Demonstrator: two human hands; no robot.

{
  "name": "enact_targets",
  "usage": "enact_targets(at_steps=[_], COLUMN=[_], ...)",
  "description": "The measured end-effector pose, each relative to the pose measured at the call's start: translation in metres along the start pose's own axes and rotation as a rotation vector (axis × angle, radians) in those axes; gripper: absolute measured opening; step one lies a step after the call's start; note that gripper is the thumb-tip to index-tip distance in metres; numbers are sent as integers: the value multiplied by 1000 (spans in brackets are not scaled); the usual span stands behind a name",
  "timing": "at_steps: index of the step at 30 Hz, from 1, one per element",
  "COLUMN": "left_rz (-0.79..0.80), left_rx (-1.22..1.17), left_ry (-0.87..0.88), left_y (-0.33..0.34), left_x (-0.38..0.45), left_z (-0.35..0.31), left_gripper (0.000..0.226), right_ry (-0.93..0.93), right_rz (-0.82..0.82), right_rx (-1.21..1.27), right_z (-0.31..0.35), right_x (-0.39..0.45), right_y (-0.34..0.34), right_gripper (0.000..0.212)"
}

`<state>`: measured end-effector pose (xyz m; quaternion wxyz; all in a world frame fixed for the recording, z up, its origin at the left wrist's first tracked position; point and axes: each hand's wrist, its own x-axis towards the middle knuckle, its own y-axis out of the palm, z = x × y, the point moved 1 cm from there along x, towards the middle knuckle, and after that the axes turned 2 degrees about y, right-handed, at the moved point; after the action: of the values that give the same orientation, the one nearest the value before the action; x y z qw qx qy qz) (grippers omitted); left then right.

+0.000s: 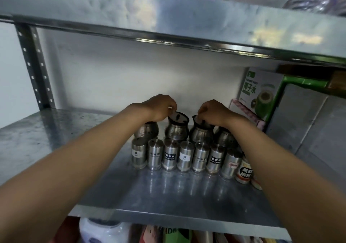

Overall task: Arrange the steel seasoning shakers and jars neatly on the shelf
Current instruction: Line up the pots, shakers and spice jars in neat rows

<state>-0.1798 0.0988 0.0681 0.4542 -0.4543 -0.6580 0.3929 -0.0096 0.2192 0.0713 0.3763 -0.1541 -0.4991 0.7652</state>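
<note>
Both hands reach over a row of shakers point(184, 156) on the steel shelf point(168, 196): left hand point(161, 108) fingers pinch one jar's point(177, 128) rim, right hand point(213, 112) fingers grip the neighbouring jar point(200, 133).

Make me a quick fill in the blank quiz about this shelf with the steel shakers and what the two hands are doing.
1. The left hand and right hand each reach to a round jar in the ____ row.
2. The steel shakers stand in the ____ row.
3. The green coconut water box stands at the ____ end of the shelf.

Missing words: back; front; right
</note>
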Motion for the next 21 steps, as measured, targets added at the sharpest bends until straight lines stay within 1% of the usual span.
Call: enact_targets(at_steps=[2, 5, 6, 8, 10, 14, 17, 21], left_rz=[33, 92, 105, 136, 154, 77, 42, 15], left_rx=[50, 120, 146, 186, 222, 166, 127, 104], left_ry=[-50, -141, -149, -158, -176, -211, -219, -213], left_y=[-7, -11, -10, -6, -1, 7, 11, 14], left_x=[-11, -27, -32, -39, -43, -44, -40, -35], left_z=[10, 30, 35, 43, 47, 56, 62, 63], left_gripper=[29, 41, 40, 30, 29, 34, 37, 35], right_ry=[-49, -117, -136, -166, -172, -141, -133, -139], right_rz=[0, 38, 52, 63, 80, 119, 105, 94], right_rx=[-19, -13, -16, -38, -52, -128, -134, -166], right_z=[14, 36, 44, 54, 61, 64, 62, 60], right_x=[-2, -1, -1, -1, -2, -1, 4, 10], right_y=[4, 13, 17, 25, 32, 44, 47, 49], right_gripper=[24, 32, 33, 31, 31, 33, 35, 32])
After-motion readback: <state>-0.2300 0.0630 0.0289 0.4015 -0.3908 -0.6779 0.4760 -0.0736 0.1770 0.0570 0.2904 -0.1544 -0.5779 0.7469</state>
